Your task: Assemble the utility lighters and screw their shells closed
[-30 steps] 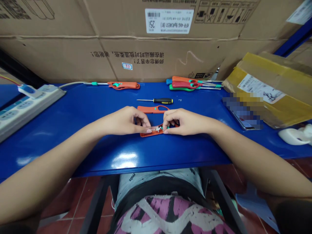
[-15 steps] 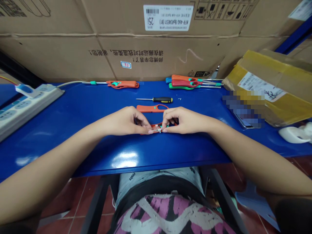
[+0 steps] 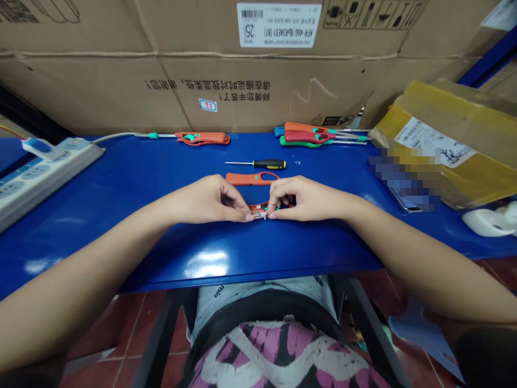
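An opened red-orange gas lighter casing [image 3: 258, 207] lies on the blue table with its inner parts exposed, partly covered by my fingers. My left hand [image 3: 216, 202] is closed, its thumb and fingers gripping the left part of this lighter. From the other side my right hand [image 3: 301, 199] pinches at a small white part [image 3: 265, 214] in it; the fingers hide the exact grip. Just behind lies a separate orange casing half [image 3: 244, 179] with a loop-shaped trigger opening. Beyond that rests a black and yellow screwdriver [image 3: 270, 164].
At the back are an orange lighter [image 3: 205, 138] and a pile of several lighters [image 3: 307, 134]. A white power strip [image 3: 44, 175] stands on the left. To the right are a phone [image 3: 398, 194], a taped carton [image 3: 460, 140] and a white object [image 3: 488, 222]. A large cardboard box [image 3: 121, 81] stands behind.
Both hands stay at the lighter with almost the same grip. The whole view has shifted very slightly.
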`<move>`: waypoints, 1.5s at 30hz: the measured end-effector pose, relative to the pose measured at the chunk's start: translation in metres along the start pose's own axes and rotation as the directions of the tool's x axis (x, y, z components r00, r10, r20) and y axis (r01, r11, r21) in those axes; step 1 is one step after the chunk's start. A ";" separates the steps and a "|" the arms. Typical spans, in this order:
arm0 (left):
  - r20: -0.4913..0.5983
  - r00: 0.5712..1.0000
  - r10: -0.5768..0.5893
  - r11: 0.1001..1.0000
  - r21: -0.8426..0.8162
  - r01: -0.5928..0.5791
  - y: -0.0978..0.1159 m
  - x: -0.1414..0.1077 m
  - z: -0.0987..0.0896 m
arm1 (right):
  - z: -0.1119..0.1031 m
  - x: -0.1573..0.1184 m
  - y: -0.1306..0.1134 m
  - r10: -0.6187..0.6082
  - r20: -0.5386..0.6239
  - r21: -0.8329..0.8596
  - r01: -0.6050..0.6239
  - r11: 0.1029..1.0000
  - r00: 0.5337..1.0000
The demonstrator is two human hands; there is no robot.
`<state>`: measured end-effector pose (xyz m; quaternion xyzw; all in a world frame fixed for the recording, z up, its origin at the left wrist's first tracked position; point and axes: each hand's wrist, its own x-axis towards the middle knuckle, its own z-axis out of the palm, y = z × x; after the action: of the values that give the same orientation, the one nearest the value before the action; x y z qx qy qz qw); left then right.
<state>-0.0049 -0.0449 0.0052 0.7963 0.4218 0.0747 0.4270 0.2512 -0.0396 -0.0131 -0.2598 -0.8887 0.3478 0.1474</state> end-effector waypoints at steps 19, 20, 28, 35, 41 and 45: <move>0.018 1.000 -0.013 1.000 -0.019 0.013 -0.003 0.001 0.000 | 0.000 0.000 -0.001 0.004 -0.018 0.001 -0.004 1.000 1.000; 0.020 1.000 -0.013 1.000 -0.019 0.014 -0.004 0.001 0.000 | 0.000 0.000 -0.001 0.003 -0.019 0.003 -0.003 1.000 1.000; 0.016 1.000 -0.023 0.999 -0.048 0.024 -0.001 0.000 0.002 | 0.002 0.000 0.001 0.035 0.001 0.036 -0.035 0.999 0.999; -0.018 0.999 -0.051 0.997 -0.064 0.049 0.001 0.001 0.007 | 0.002 -0.001 0.000 0.058 0.014 0.036 -0.058 0.998 0.998; -0.052 0.994 -0.096 0.989 -0.118 0.089 0.006 0.001 0.012 | 0.001 -0.001 0.000 0.045 -0.004 -0.028 -0.045 0.999 0.999; -0.070 0.992 -0.104 0.990 -0.107 0.096 0.008 0.001 0.013 | 0.002 -0.001 0.001 0.034 -0.005 -0.011 -0.034 0.999 0.999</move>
<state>0.0063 -0.0544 0.0027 0.7477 0.4724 0.1049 0.4548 0.2516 -0.0409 -0.0154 -0.2767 -0.8857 0.3445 0.1422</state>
